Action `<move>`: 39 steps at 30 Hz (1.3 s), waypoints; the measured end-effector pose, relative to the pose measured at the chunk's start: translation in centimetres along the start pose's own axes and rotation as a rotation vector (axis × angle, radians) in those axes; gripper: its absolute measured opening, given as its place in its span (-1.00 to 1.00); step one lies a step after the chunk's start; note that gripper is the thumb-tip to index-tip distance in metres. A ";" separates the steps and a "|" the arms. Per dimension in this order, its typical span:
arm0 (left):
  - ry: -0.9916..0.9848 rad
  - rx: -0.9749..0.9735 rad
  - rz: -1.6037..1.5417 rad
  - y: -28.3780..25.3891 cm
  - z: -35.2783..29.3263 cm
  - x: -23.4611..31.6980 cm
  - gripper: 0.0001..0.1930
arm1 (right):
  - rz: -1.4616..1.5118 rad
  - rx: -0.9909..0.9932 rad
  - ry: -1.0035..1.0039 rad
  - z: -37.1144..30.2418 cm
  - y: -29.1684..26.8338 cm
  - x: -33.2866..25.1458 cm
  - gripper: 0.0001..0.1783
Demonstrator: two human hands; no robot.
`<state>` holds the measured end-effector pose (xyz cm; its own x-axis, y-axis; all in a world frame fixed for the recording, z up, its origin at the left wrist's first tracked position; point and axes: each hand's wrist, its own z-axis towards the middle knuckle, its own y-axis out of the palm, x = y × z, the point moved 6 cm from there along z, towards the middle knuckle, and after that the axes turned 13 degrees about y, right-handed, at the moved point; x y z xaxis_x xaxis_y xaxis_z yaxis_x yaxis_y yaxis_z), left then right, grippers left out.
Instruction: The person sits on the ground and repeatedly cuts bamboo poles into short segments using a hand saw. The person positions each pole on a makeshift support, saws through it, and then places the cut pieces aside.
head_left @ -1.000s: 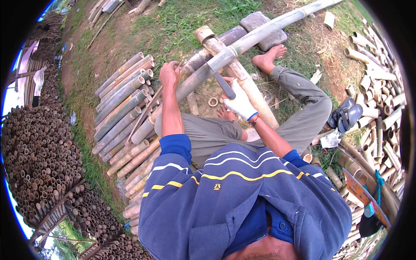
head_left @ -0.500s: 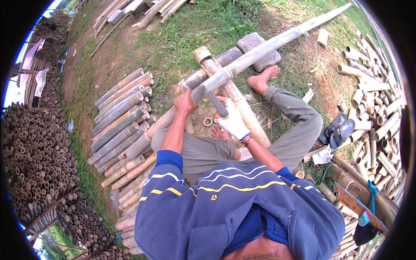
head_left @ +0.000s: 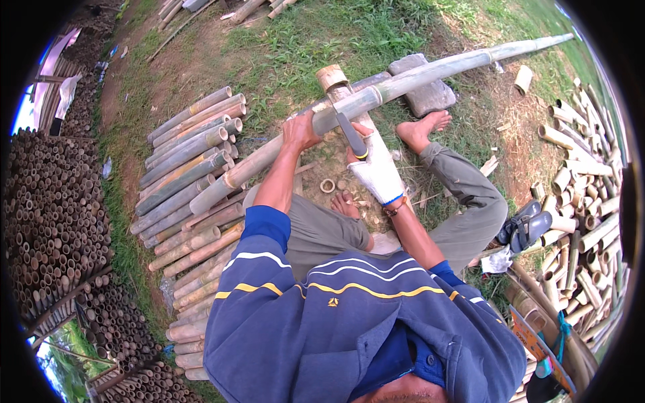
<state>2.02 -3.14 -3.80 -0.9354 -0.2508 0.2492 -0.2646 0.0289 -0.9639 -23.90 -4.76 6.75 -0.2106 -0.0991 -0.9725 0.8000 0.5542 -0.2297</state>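
A long grey-green bamboo pole slants from the centre up to the far right. My bare left hand is closed around a shorter bamboo length on the left. That length sits slightly out of line with the pole; whether they are fully apart I cannot tell. My right hand, in a white glove, grips the black-and-yellow handle of a hand saw. Its grey blade lies against the pole's near side; the teeth are too small to make out. A bamboo support stands under the pole.
Cut bamboo lengths lie stacked at my left. A stone block sits under the pole. Short offcuts heap at the right, near dark sandals. A small bamboo ring lies between my legs.
The shorter bamboo length in my left hand has shifted out of line with the long pole. My right hand and the saw have moved up and right in the picture; the view has shifted too.
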 end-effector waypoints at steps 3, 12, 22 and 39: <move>0.024 -0.037 -0.013 -0.2 0.7 0.0 -0.22 | -0.076 -0.011 0.050 0.2 -0.2 0.5 -0.35; 0.007 -0.151 -0.014 -0.3 0.1 0.5 -0.18 | -0.103 0.011 0.170 -17.5 -7.2 2.6 -0.22; 0.004 -0.135 -0.021 -0.5 1.0 1.6 -0.10 | -0.173 0.052 0.001 1.8 0.1 -0.1 -0.36; -0.021 -0.186 -0.073 -0.3 0.8 0.8 -0.09 | -0.211 -0.007 0.068 -6.6 -3.3 1.6 -0.27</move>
<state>1.51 -4.09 -3.37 -0.9076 -0.2792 0.3136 -0.3720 0.1881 -0.9090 -30.56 -1.26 6.23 -0.4104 -0.1573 -0.8982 0.7304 0.5330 -0.4270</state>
